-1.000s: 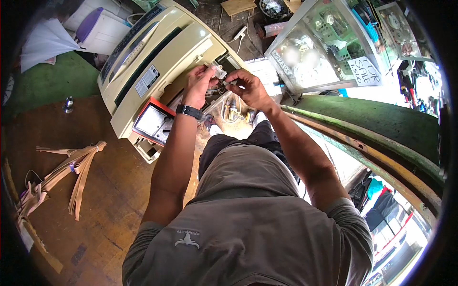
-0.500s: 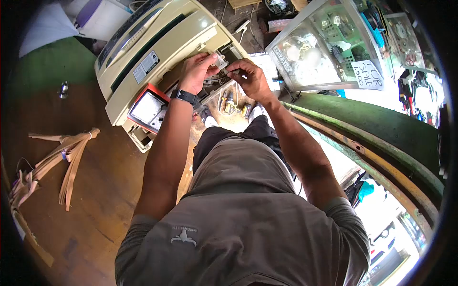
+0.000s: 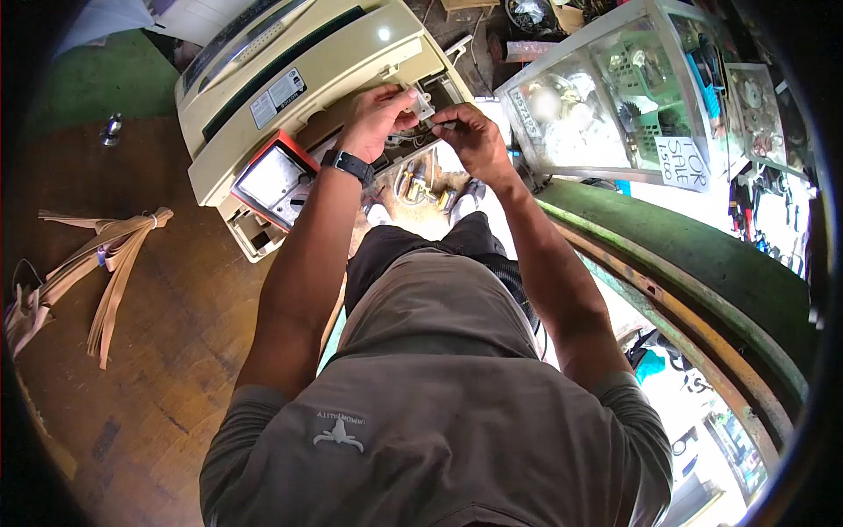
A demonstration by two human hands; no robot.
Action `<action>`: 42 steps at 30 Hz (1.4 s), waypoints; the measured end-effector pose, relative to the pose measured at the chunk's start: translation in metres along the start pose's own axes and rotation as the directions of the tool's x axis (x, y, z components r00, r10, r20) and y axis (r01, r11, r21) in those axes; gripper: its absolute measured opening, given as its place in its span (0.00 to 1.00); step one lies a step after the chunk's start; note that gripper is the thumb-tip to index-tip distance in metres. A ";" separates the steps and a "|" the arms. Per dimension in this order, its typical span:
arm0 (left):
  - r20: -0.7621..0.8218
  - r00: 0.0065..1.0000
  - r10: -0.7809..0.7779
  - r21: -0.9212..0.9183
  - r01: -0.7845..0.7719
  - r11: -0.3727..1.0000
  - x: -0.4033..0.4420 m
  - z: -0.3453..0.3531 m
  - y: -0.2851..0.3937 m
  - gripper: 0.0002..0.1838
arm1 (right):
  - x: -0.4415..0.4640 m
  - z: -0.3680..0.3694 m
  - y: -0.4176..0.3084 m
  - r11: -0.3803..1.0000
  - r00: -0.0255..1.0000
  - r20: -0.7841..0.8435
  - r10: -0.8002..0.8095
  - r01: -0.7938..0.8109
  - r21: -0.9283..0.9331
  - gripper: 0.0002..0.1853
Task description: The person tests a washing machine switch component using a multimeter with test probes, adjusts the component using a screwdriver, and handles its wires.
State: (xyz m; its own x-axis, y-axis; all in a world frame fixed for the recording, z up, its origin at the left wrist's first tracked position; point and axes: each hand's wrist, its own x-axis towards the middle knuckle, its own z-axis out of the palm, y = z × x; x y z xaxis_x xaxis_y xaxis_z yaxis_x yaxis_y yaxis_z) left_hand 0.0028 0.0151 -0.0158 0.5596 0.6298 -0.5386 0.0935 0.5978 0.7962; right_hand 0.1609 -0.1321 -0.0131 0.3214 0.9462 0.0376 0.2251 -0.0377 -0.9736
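Note:
My left hand, with a black watch on its wrist, is closed on a small white plastic part. My right hand is just to the right, thumb and fingers pinched at the part's lower edge on something small and dark that I cannot make out. Both hands are above the open cavity of a large beige appliance housing, where wires show below the fingers. Left of my left wrist, an orange-framed analog multimeter leans in the housing.
On the brown tabletop at left lie a bundle of tan strips and a small shiny metal piece. A yellow drill is near my feet. A glass case with a "for sale" sign stands right.
The view has shifted slightly. The white part is turned and shows more of its flat face. My right hand has drawn slightly away to the right, its fingers still pinched.

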 end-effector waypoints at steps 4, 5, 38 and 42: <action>0.009 1.000 -0.001 -0.016 0.001 1.000 -0.004 0.002 0.002 0.12 | 0.001 -0.002 0.002 0.998 0.998 0.015 0.060 -0.060 -0.032 0.09; 0.002 1.000 0.000 -0.016 0.000 1.000 -0.004 0.002 0.002 0.12 | 0.001 -0.002 0.003 0.998 0.999 0.014 0.051 -0.050 -0.034 0.09; -0.018 1.000 0.012 -0.002 -0.012 1.000 -0.008 0.005 0.003 0.12 | 0.002 0.000 0.006 0.998 1.000 0.015 0.027 -0.026 -0.055 0.08; -0.013 0.999 0.036 0.011 -0.036 0.999 -0.005 0.004 -0.002 0.13 | 0.001 0.003 0.006 0.999 0.999 -0.024 0.033 -0.033 -0.036 0.08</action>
State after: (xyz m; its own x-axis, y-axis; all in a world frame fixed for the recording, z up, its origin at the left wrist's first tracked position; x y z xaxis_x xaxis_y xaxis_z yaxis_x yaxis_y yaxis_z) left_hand 0.0030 0.0093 -0.0134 0.5518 0.6574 -0.5131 0.0821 0.5695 0.8179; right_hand 0.1600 -0.1304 -0.0198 0.3505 0.9365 0.0113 0.2474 -0.0809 -0.9655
